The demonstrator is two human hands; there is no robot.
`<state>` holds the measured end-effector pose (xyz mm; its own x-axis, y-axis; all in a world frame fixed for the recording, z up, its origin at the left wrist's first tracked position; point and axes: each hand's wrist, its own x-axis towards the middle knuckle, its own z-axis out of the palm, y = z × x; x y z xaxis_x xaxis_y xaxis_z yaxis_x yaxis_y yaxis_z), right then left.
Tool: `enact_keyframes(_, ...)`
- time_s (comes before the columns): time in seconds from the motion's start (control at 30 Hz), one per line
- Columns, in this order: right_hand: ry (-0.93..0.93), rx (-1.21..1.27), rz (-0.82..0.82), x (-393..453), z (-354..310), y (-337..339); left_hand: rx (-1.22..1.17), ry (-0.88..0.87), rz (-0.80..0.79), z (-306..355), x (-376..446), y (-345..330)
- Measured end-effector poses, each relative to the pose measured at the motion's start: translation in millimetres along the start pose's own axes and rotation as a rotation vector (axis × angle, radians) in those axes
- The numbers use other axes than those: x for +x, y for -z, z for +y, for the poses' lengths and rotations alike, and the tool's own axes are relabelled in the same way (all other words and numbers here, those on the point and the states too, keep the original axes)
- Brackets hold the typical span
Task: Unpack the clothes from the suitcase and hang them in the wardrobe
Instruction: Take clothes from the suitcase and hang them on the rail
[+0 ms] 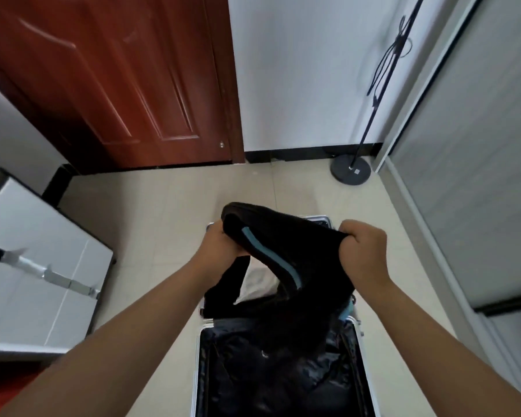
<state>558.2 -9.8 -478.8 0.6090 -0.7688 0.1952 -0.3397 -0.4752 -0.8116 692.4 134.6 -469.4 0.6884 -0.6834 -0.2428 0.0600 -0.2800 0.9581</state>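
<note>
An open silver-framed suitcase [362,365] lies on the tiled floor straight below me, its near half lined in black. Above it I hold up a black garment with a light blue stripe [295,239]. My left hand [215,246] grips its left end and my right hand [363,251] grips its right end, fingers curled into the cloth. The rest of the garment hangs down into the suitcase. A pale cloth [257,282] shows beneath it in the far half. The wardrobe's grey sliding door [469,164] runs along the right.
A reddish-brown door [127,79] stands shut ahead on the left. A floor lamp with a round dark base [350,170] and dangling cable stands by the white wall. A grey cabinet with a metal handle [39,266] is on the left.
</note>
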Motion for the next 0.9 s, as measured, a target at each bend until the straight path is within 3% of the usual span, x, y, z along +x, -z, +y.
enact_keyframes(0.17,0.004,0.088,0.066,27.7,-97.7,71.8,-0.204,0.003,0.079,124.3,-21.5,10.9)
enact_keyframes(0.33,0.006,0.122,0.122,44.1,-190.8,144.8,-0.274,-0.105,0.035,218.1,-53.5,24.8)
enact_keyframes(0.53,0.034,0.117,0.191,31.9,-280.3,228.8,-0.114,-0.286,0.101,332.1,-114.2,36.5)
enact_keyframes(0.67,0.095,0.122,0.259,9.5,-334.6,291.5,0.127,-0.444,-0.027,402.4,-161.6,42.8)
enact_keyframes(0.77,0.128,0.07,0.306,-11.5,-359.9,324.9,0.112,-0.492,-0.089,445.1,-199.2,31.3)
enact_keyframes(0.83,0.156,0.088,0.305,-38.0,-370.1,337.7,0.059,-0.502,-0.111,467.5,-218.0,18.4)
enact_keyframes(0.9,0.187,0.098,0.182,-75.8,-370.4,334.2,0.129,-0.507,-0.15,480.2,-231.5,4.4)
